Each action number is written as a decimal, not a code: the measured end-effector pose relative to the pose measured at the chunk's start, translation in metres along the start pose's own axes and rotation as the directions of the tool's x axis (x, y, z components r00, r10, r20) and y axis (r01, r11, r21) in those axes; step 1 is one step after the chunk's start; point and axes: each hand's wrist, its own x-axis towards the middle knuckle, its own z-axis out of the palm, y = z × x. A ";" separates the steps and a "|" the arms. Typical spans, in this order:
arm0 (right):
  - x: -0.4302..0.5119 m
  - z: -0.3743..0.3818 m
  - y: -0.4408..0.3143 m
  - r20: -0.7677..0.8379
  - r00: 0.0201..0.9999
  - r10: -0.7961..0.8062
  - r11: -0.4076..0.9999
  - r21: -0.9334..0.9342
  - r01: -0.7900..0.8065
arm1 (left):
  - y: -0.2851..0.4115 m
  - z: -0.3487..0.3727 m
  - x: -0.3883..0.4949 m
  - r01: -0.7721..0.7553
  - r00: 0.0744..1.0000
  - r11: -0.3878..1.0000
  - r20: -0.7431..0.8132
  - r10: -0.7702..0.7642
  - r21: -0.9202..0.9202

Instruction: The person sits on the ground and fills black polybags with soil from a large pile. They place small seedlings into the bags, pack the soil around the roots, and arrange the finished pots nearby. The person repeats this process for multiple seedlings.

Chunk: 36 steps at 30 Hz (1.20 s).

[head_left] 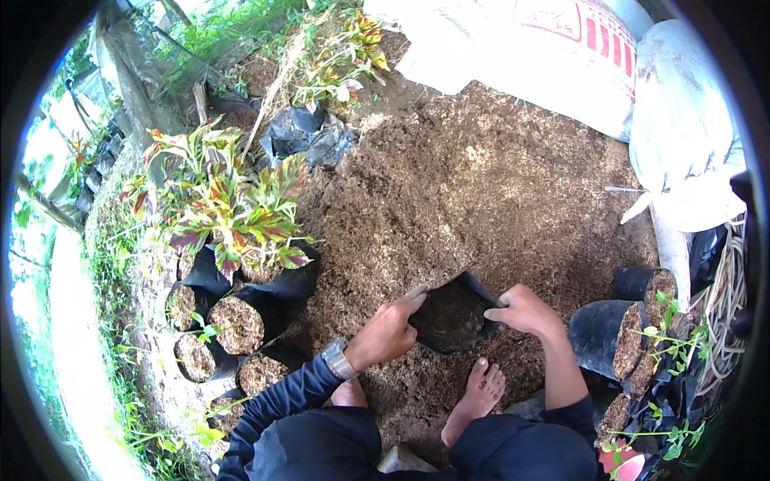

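Between my two hands a black plastic grow bag (452, 315) is held with its mouth spread, low over the brown potting mix (481, 198). My left hand (388, 327), below a wristwatch (338, 358), pinches the left side of the bag's rim. The right side of the rim is gripped by the thumb and fingers of my right hand (524, 311). Dark soil or shadow shows inside the bag; which one, I cannot tell. My bare right foot (479, 391) rests on the mix just below it.
Filled black grow bags (237, 324) stand at the left beside a variegated leafy plant (234, 204). More filled bags (607, 340) are at the right, near coiled rope (725, 300). Large white sacks (577, 66) lie at the upper right. Crumpled black plastic (307, 135) sits at the upper middle.
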 end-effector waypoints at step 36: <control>0.281 -0.013 0.065 -0.504 0.575 -0.645 0.750 -0.561 0.350 | -0.392 -0.260 0.281 0.803 0.585 0.325 -0.561 -0.586 0.499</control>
